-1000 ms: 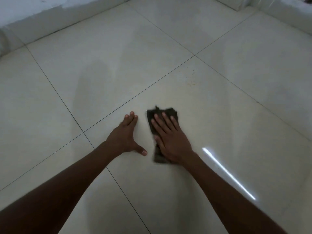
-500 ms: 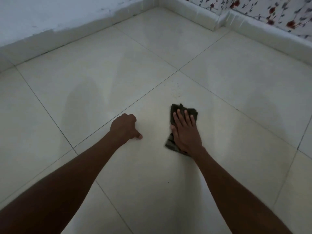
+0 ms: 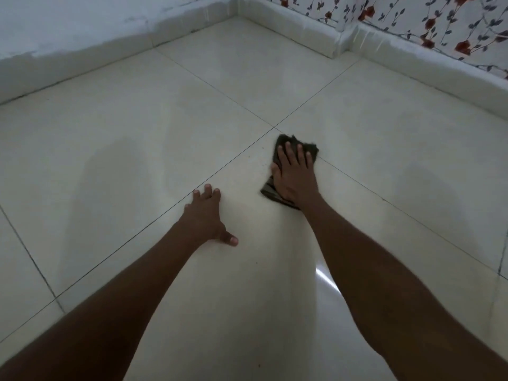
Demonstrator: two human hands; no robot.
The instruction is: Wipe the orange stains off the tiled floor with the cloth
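**On the tiled floor: right hand flat on the cloth, left hand braced beside it**

On the pale tiled floor (image 3: 371, 138), a dark cloth (image 3: 277, 194) lies just below the crossing of four grout lines (image 3: 275, 127), with its far edge close to that crossing. The right hand (image 3: 295, 176) rests on top of the cloth with straight, slightly spread fingers (image 3: 288, 151); it presses the cloth flat against the tile and does not curl round it. The cloth shows beyond the fingertips and at the near left, beside the heel of the hand.

The left hand (image 3: 204, 215) lies flat on the same tile, to the left of the cloth and apart from it. Its fingers are extended, the thumb is spread to the right, and it holds nothing. Its fingertips reach the diagonal grout line.

A few small dark specks (image 3: 268, 160) sit on the tile just left of the cloth. No orange colour can be made out in the dim light.

A pale skirting (image 3: 288, 26) runs along the base of the walls at the far side. The right-hand wall (image 3: 428, 20) carries a pattern of red flowers and dark leaves. A bright streak of reflected light (image 3: 325, 279) lies on the tile beside the right forearm.
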